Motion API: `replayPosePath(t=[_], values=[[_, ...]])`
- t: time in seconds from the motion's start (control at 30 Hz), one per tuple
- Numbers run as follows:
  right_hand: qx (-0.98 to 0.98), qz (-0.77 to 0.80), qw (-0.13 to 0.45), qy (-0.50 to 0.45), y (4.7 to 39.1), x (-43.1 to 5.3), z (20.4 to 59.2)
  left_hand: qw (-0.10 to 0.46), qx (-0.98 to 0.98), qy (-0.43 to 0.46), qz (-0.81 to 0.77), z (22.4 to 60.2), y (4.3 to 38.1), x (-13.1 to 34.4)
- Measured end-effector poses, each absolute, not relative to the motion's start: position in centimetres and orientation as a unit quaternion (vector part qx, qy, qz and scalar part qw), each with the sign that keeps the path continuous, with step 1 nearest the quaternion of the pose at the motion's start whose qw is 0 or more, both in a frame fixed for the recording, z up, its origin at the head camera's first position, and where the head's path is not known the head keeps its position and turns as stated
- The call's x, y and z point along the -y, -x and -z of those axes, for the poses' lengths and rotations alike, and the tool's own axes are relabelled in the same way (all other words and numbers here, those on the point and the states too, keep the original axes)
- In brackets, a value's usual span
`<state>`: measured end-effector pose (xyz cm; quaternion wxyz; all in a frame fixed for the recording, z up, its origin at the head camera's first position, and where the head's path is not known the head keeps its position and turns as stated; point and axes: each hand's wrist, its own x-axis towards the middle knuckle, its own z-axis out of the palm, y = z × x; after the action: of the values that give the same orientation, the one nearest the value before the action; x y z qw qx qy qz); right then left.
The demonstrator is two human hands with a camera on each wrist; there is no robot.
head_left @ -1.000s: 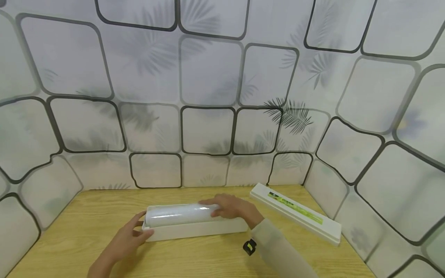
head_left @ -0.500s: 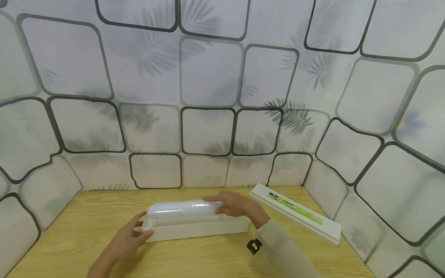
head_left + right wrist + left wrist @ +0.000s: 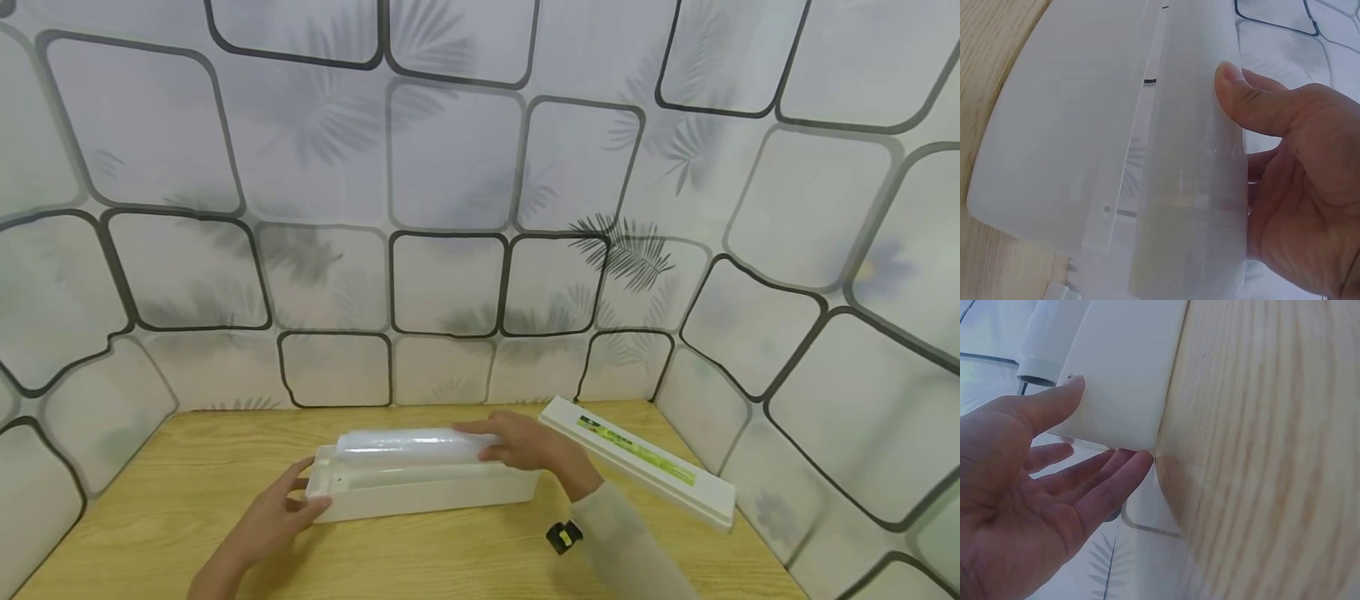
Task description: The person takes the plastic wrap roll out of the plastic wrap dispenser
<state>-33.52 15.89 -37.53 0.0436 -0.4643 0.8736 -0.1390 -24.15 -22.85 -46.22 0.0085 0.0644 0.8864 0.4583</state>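
Note:
A roll of clear cling film (image 3: pixel 420 443) is raised at the upper edge of a long white open box (image 3: pixel 427 497) on the wooden table. From above, my right hand (image 3: pixel 525 446) grips the roll near its right end. The right wrist view shows the thumb on the near side of the film roll (image 3: pixel 1191 156) and the fingers behind it. At the box's left end, my left hand (image 3: pixel 273 517) holds the corner, thumb on the front wall and fingers at the end. In the left wrist view the roll's hollow end (image 3: pixel 1036 375) stands apart from the box.
A white lid (image 3: pixel 637 462) with a green and yellow label lies at an angle on the right of the table (image 3: pixel 420 558). Patterned cloth-like walls (image 3: pixel 450 275) rise behind and at both sides. A small black device (image 3: pixel 562 536) sits by the right cuff.
The cling film roll has come up out of the box and shifted right with my right hand. My left hand and the box have stayed in place.

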Motion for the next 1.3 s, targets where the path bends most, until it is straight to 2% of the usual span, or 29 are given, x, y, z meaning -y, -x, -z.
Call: replayPosePath(t=[0.23, 0.77, 1.3], values=[[-0.883, 0.13, 0.007, 0.451, 32.9, -17.3, 37.7, 0.008, -0.885, -0.063, -0.461, 46.3, 24.0, 22.9], [-0.903, 0.159, 0.034, 0.397, 31.9, -20.1, 37.5, 0.014, -0.888, -0.054, -0.456, 46.2, 24.2, 22.8], [-0.897, 0.164, 0.003, 0.41, 31.5, -22.6, 38.0, 0.016, -0.887, -0.051, -0.46, 46.2, 24.1, 22.8]])
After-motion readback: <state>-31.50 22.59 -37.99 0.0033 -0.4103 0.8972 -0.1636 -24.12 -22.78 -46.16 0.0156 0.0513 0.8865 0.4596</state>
